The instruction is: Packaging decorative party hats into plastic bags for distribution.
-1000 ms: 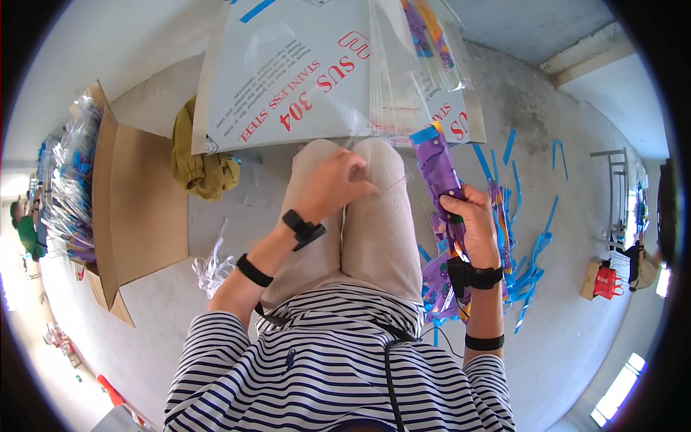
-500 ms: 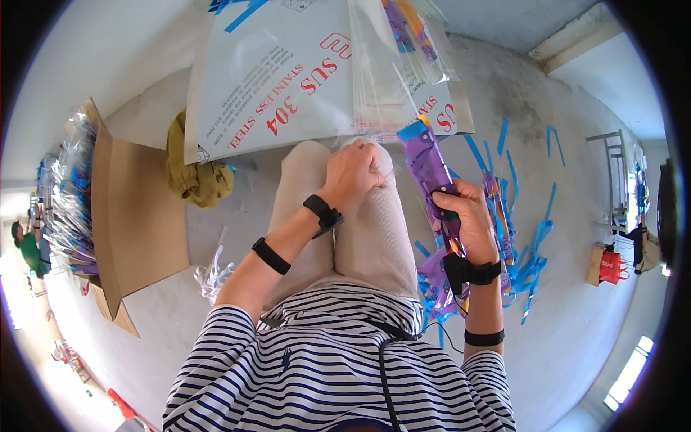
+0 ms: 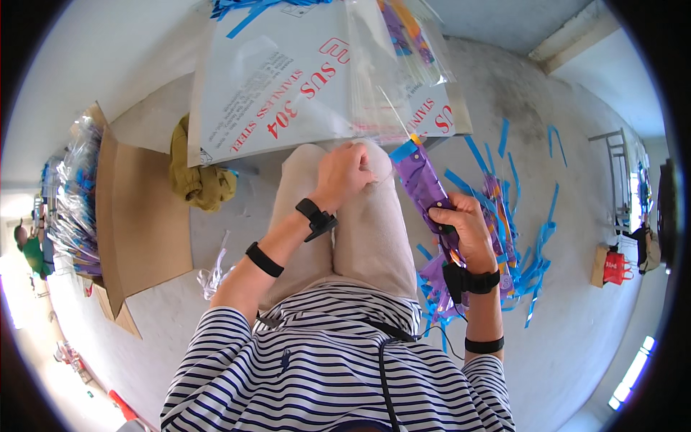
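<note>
My right hand [image 3: 461,223] grips a long purple packaged item [image 3: 423,183] with a blue end, held slanted beside my right knee. My left hand [image 3: 345,173] is closed on the lower edge of a clear plastic bag [image 3: 392,65], just above my knees. The bag lies over a large white sheet with red lettering [image 3: 288,93] and holds colourful items near its top. I am seated, and my beige trousers [image 3: 367,230] fill the space between the two hands.
A pile of purple packages and loose blue strips [image 3: 518,223] lies on the floor at my right. An open cardboard box [image 3: 137,216] with bagged items stands at the left, with an olive cloth [image 3: 198,176] beside it. A red object [image 3: 615,266] sits far right.
My left hand has moved rightward and nearer the purple item. The view has tilted, so the white sheet and clear bag sit higher in the picture.
</note>
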Available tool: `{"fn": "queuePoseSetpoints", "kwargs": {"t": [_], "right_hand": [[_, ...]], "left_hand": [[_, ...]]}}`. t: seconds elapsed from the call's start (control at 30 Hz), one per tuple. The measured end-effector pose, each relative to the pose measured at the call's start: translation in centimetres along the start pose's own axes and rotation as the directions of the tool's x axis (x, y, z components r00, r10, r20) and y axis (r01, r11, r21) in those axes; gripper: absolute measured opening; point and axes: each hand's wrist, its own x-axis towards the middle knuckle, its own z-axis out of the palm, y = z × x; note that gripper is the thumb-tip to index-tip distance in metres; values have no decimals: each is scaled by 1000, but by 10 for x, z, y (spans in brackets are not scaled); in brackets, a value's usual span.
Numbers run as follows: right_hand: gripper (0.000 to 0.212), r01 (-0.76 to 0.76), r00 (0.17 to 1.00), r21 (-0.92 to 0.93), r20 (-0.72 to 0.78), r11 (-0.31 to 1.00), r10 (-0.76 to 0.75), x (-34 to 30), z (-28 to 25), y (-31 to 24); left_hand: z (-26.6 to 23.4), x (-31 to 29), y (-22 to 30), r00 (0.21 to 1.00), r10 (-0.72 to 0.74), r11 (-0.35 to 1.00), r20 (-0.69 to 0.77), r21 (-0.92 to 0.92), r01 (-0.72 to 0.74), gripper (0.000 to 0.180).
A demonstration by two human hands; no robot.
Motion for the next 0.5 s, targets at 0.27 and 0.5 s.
{"fn": "queuePoseSetpoints", "kwargs": {"t": [0.27,0.5], "right_hand": [[17,65,998,-89,25,994,-63,48,30,-8],[19,235,960,-600,21,765,-279,126,57,17]], "left_hand": [[-21,-13,-26,950,-265,964,-168,-69,257,29],[-114,44,-111,965,-117,990,-235,54,133,27]]}}
